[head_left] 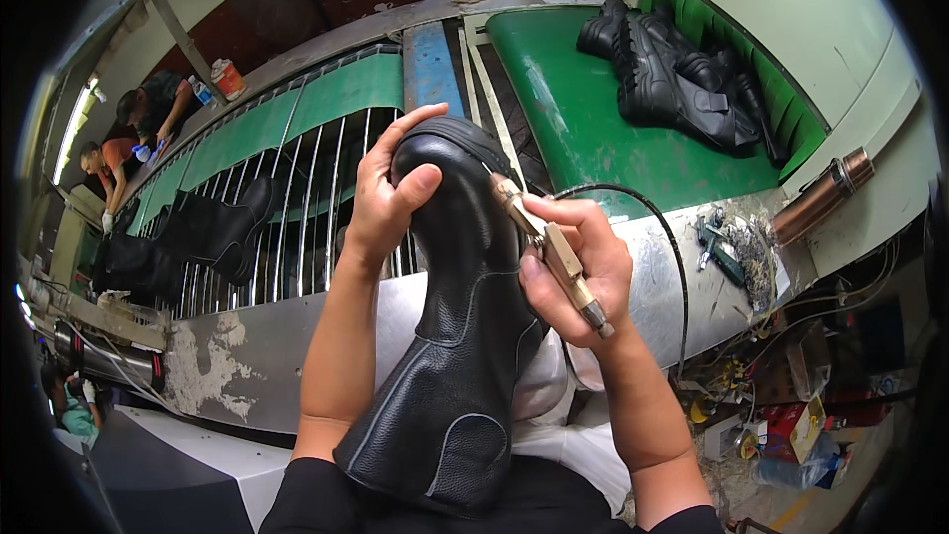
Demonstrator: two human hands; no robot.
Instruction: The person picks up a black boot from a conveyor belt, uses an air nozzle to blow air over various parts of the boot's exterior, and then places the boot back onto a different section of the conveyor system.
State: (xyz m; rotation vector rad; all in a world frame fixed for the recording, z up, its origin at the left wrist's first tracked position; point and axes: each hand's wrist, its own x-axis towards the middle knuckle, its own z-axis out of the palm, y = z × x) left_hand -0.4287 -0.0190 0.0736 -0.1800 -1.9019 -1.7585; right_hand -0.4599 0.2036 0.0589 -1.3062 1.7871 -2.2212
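The boot (460,307) is up in the worker's hands, toe pointing away and sole turned to the right, its shaft slanting back over the lap, across the near edge of the metal counter (282,336). The left hand (381,198) has a wide grip on the toe: the thumb presses on top of the toe cap, while the fingers spread round the far end. The right hand (583,272) has a closer grip, fingers and thumb wrapped about a slim brass-coloured tool (563,267). Its thin tip is right at the seam between upper and sole; I can't tell whether it touches. A black hose (677,267) loops over the counter just beside that hand; where it joins, I can't see.

Past the counter's right stretch, a pile of boots (682,84) sits at the far right corner of the green belt (544,89). A copper-coloured pipe (825,193) juts over the counter's right end, with a green-handled tool (727,257) lying near it. To the left, more boots (227,232) lie across the left side of the rollers (301,208).
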